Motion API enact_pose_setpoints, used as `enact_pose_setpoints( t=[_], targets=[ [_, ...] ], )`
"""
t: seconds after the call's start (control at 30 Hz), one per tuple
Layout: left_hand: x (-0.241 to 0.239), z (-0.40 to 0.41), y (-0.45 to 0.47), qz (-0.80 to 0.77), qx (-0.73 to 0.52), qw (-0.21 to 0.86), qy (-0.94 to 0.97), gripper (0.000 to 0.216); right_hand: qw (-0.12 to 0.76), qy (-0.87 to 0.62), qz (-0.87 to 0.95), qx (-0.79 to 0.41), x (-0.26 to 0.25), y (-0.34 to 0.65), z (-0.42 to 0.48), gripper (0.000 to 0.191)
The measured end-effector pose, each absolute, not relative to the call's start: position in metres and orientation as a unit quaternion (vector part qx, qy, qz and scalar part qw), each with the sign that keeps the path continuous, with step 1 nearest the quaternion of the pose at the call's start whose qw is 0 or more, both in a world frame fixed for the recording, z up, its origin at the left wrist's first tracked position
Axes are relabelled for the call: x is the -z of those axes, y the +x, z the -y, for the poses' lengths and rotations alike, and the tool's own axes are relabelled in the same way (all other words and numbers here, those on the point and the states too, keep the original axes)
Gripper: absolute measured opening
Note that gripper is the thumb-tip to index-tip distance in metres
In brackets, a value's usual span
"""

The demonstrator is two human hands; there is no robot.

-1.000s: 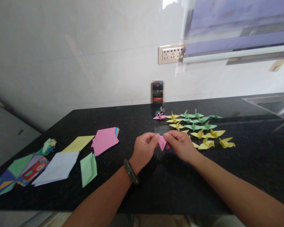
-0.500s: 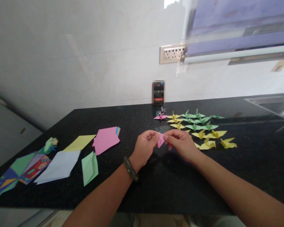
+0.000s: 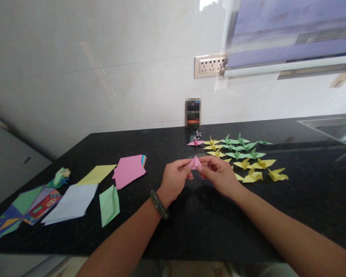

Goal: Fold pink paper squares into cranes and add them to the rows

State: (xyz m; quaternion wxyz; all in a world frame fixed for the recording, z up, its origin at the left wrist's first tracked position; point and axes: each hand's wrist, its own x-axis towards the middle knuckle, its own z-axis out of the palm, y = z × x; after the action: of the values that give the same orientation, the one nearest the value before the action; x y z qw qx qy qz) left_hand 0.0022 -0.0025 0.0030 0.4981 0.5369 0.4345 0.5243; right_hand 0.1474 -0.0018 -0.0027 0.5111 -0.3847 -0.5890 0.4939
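Note:
Between both hands is a small piece of folded pink origami paper (image 3: 196, 162), its pointed end up. My left hand (image 3: 175, 177) pinches its left side between thumb and fingers; a dark bangle circles that wrist. My right hand (image 3: 220, 174) grips the right side in the same way. The fingers cover the paper's lower edges. Just beyond the hands lies a pink paper crane (image 3: 196, 143). Several yellow paper cranes (image 3: 252, 176) and green paper cranes (image 3: 238, 155) stand in rows behind and to the right of my right hand.
On the left of the black counter (image 3: 207, 231) lie a pink paper stack (image 3: 129, 171), a folded green sheet (image 3: 109, 206), white paper (image 3: 72, 204), yellow paper (image 3: 96, 174) and a colourful printed packet (image 3: 25, 211). A phone-like device (image 3: 193, 113) leans against the wall.
The pink paper has been turned: its point faced down and now faces up. Both hands have shifted their fingers slightly around it.

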Motion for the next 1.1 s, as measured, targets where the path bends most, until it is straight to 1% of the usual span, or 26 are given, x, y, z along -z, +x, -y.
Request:
enact_pose_setpoints(
  t=[0.1, 0.23, 0.27, 0.4, 0.47, 0.6, 0.73, 0.83, 0.93, 1.1],
  targets=[
    [-0.004, 0.003, 0.002, -0.443, -0.525, 0.476, 0.549, 0.023, 0.507, -0.401, 0.593, -0.48, 0.003, 0.148, 0.002, 0.029],
    [-0.003, 0.003, 0.0, -0.444, -0.517, 0.41, 0.607, 0.02, 0.535, -0.393, 0.607, -0.438, 0.007, 0.148, 0.001, 0.038],
    [-0.003, 0.003, -0.001, -0.44, -0.513, 0.392, 0.624, 0.019, 0.537, -0.393, 0.608, -0.432, 0.007, 0.148, 0.001, 0.038],
    [-0.003, 0.004, -0.001, -0.447, -0.507, 0.356, 0.646, 0.016, 0.528, -0.418, 0.589, -0.447, 0.004, 0.148, 0.002, 0.024],
    [-0.004, 0.004, -0.001, -0.465, -0.513, 0.367, 0.621, 0.016, 0.516, -0.431, 0.572, -0.47, 0.0, 0.148, 0.003, 0.021],
    [-0.003, 0.001, -0.001, -0.476, -0.533, 0.416, 0.562, 0.018, 0.512, -0.439, 0.543, -0.499, -0.005, 0.147, 0.004, 0.021],
    [-0.001, 0.0, 0.0, -0.439, -0.549, 0.524, 0.481, 0.027, 0.534, -0.427, 0.503, -0.529, -0.002, 0.145, 0.002, 0.026],
    [-0.001, 0.0, 0.0, -0.407, -0.547, 0.587, 0.436, 0.026, 0.545, -0.415, 0.486, -0.543, 0.0, 0.145, 0.001, 0.029],
    [-0.001, 0.0, -0.001, -0.409, -0.548, 0.593, 0.425, 0.021, 0.546, -0.401, 0.496, -0.543, 0.001, 0.145, 0.002, 0.03],
    [-0.002, 0.0, -0.001, -0.402, -0.546, 0.601, 0.423, 0.022, 0.522, -0.389, 0.574, -0.496, 0.006, 0.146, 0.003, 0.027]
  ],
)
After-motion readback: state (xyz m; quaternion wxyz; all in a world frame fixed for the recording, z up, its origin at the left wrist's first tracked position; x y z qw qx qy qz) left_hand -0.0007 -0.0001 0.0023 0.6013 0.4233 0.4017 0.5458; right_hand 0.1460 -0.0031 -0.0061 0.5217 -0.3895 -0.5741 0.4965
